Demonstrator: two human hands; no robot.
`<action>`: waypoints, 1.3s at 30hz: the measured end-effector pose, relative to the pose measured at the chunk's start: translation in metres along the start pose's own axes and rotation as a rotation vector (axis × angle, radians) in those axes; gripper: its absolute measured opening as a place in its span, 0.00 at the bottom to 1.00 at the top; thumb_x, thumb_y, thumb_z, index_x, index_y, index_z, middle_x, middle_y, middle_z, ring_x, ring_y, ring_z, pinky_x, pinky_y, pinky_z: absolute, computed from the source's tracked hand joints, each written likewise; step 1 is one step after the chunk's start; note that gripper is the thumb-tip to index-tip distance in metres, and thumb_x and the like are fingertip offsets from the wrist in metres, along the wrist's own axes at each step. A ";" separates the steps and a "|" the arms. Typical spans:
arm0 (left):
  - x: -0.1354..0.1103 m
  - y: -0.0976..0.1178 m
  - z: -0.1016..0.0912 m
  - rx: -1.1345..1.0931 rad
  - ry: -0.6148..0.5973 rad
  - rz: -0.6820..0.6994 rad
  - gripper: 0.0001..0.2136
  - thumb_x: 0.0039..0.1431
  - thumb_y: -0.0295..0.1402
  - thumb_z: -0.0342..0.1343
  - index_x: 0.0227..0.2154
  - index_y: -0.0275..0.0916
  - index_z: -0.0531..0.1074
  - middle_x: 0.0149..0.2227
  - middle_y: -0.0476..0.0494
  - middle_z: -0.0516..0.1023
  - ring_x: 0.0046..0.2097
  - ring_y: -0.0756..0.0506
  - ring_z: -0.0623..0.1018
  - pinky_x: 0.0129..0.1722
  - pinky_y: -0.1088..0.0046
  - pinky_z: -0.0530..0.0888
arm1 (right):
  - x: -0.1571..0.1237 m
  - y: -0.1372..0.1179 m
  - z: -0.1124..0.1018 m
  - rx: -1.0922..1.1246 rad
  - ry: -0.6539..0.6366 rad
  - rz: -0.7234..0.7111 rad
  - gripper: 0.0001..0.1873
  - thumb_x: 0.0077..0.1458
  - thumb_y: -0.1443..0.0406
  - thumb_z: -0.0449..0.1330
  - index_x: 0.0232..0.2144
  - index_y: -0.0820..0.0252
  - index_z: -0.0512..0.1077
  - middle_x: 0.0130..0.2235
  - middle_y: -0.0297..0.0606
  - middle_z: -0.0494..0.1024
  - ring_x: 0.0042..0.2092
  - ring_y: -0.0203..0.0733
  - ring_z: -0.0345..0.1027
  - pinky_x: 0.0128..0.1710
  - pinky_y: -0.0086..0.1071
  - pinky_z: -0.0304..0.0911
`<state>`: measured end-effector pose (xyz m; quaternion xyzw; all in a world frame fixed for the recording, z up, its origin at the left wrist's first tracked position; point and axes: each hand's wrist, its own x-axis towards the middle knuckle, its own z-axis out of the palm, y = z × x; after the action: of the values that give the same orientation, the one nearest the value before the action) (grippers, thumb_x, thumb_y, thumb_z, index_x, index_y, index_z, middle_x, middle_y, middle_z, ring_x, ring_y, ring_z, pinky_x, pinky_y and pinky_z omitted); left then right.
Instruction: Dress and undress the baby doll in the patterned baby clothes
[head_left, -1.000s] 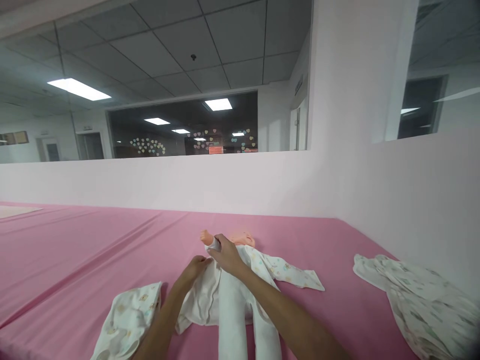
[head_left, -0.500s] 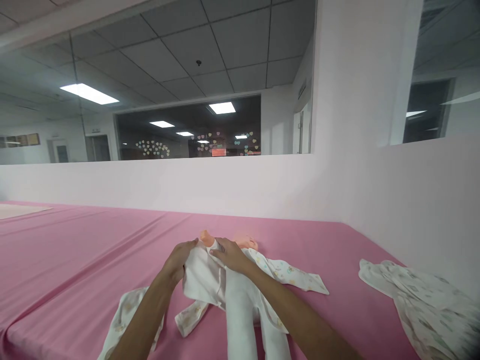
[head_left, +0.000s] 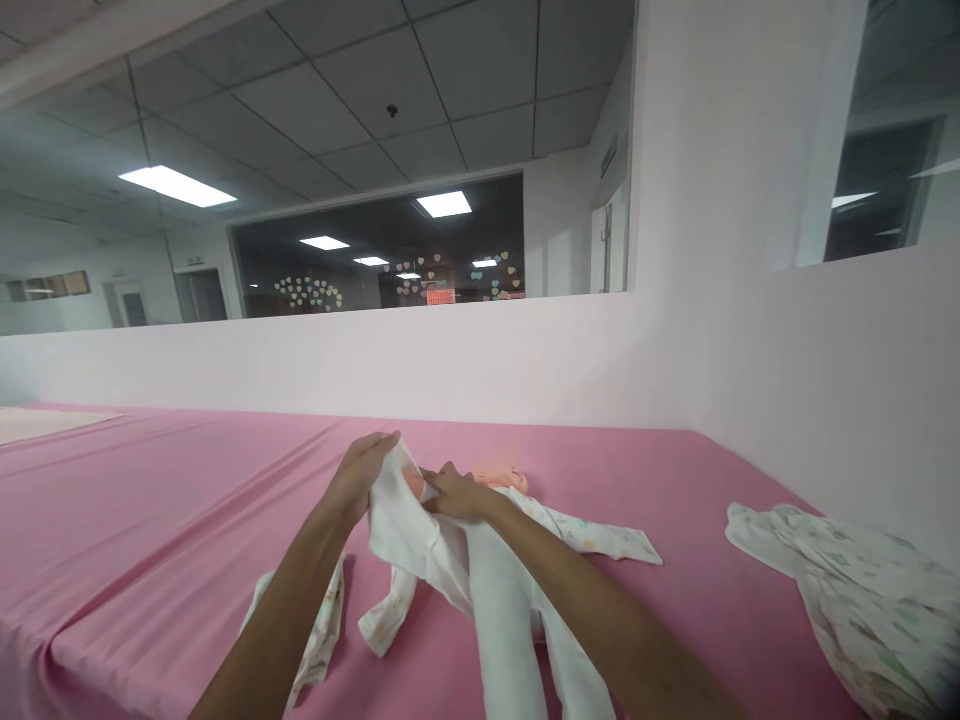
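Note:
A baby doll lies on its back, its head (head_left: pixel 501 477) partly hidden behind my right arm. It has white leggings or trousers (head_left: pixel 504 610) on its legs. My left hand (head_left: pixel 363 478) pinches the edge of a white cloth garment (head_left: pixel 405 528) and holds it stretched up beside the doll's small hand (head_left: pixel 412 483). Close by, my right hand (head_left: pixel 456 492) is closed at the doll's arm, with fingertips against the cloth; its exact grip is partly hidden. A patterned baby shirt is spread under the doll, its sleeves (head_left: pixel 611 540) reaching out to both sides.
Pink sheeting (head_left: pixel 187 500) covers the table, with folds at the left. Another patterned garment (head_left: pixel 324 630) lies below my left forearm. A crumpled patterned cloth (head_left: pixel 847 590) is at the right. A white wall (head_left: pixel 375 365) with windows rises behind.
My left hand has lifted the white garment's edge up and stretched it around the doll's hand, which stuck out above the cloth before. My right hand stays near the doll's arm.

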<state>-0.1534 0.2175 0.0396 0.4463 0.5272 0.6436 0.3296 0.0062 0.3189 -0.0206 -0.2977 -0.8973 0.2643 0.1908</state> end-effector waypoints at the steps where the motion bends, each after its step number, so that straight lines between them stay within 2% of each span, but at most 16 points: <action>1: -0.002 0.004 0.004 0.043 -0.033 0.023 0.20 0.45 0.49 0.64 0.24 0.38 0.66 0.19 0.54 0.66 0.21 0.52 0.66 0.20 0.76 0.63 | 0.005 0.000 0.000 0.009 -0.013 0.015 0.34 0.47 0.54 0.64 0.58 0.39 0.66 0.51 0.42 0.69 0.53 0.59 0.64 0.54 0.56 0.54; 3: -0.005 0.010 0.012 0.123 -0.088 0.059 0.20 0.48 0.51 0.62 0.24 0.39 0.65 0.20 0.55 0.65 0.21 0.52 0.65 0.20 0.77 0.62 | 0.013 0.001 -0.001 0.031 -0.036 0.037 0.36 0.40 0.55 0.68 0.55 0.42 0.70 0.51 0.42 0.70 0.49 0.58 0.67 0.48 0.51 0.61; 6: -0.007 0.012 0.014 0.189 -0.118 0.052 0.20 0.50 0.52 0.60 0.25 0.40 0.64 0.21 0.54 0.66 0.22 0.52 0.66 0.21 0.76 0.63 | 0.017 0.002 -0.008 0.076 -0.067 0.057 0.34 0.34 0.58 0.70 0.49 0.47 0.74 0.47 0.41 0.75 0.46 0.56 0.70 0.43 0.44 0.64; 9: -0.006 0.010 0.010 0.202 -0.116 -0.005 0.21 0.49 0.53 0.61 0.26 0.40 0.64 0.21 0.52 0.68 0.23 0.50 0.68 0.23 0.75 0.65 | 0.006 0.001 -0.018 0.155 -0.114 0.097 0.28 0.38 0.54 0.69 0.45 0.50 0.76 0.43 0.39 0.79 0.42 0.52 0.72 0.39 0.40 0.66; 13: -0.004 0.008 0.011 0.169 -0.116 -0.020 0.21 0.47 0.52 0.62 0.25 0.40 0.64 0.20 0.53 0.68 0.22 0.51 0.67 0.22 0.75 0.64 | -0.009 -0.003 -0.025 0.289 -0.133 0.118 0.26 0.47 0.45 0.62 0.45 0.50 0.75 0.47 0.38 0.79 0.44 0.47 0.73 0.38 0.37 0.67; 17: -0.004 0.011 0.020 0.182 -0.125 -0.008 0.20 0.46 0.52 0.62 0.25 0.39 0.65 0.20 0.50 0.71 0.21 0.49 0.69 0.22 0.74 0.65 | -0.009 -0.005 -0.021 0.376 -0.133 0.132 0.27 0.45 0.49 0.65 0.47 0.52 0.75 0.49 0.38 0.78 0.47 0.48 0.72 0.40 0.36 0.67; 22: -0.009 0.017 0.022 0.196 -0.155 0.007 0.20 0.50 0.52 0.60 0.26 0.40 0.65 0.21 0.50 0.73 0.21 0.49 0.70 0.23 0.74 0.66 | -0.004 -0.001 -0.020 0.450 -0.175 0.162 0.25 0.40 0.52 0.70 0.42 0.53 0.77 0.44 0.38 0.80 0.43 0.48 0.73 0.39 0.36 0.67; 27: -0.010 0.016 0.015 0.122 -0.147 -0.011 0.20 0.46 0.52 0.63 0.26 0.40 0.65 0.20 0.51 0.72 0.22 0.48 0.71 0.23 0.74 0.66 | -0.006 0.004 -0.021 0.565 -0.243 0.141 0.25 0.45 0.48 0.66 0.43 0.52 0.76 0.47 0.36 0.80 0.44 0.43 0.74 0.40 0.33 0.69; 31: -0.007 0.011 0.012 0.095 -0.130 -0.025 0.21 0.45 0.52 0.63 0.26 0.40 0.64 0.20 0.50 0.72 0.22 0.47 0.72 0.23 0.73 0.68 | -0.005 0.007 -0.018 0.566 -0.219 0.137 0.24 0.46 0.47 0.65 0.41 0.54 0.76 0.46 0.37 0.79 0.45 0.43 0.74 0.38 0.32 0.68; 39: -0.011 0.017 0.014 0.202 -0.054 0.035 0.19 0.49 0.50 0.60 0.24 0.40 0.64 0.20 0.54 0.65 0.21 0.51 0.66 0.21 0.76 0.61 | 0.003 0.006 -0.013 0.412 -0.152 0.146 0.24 0.40 0.45 0.67 0.36 0.53 0.79 0.39 0.37 0.81 0.35 0.44 0.74 0.32 0.34 0.67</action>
<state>-0.1355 0.2089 0.0540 0.5036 0.5726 0.5805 0.2858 0.0129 0.3296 -0.0130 -0.2959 -0.8122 0.4768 0.1596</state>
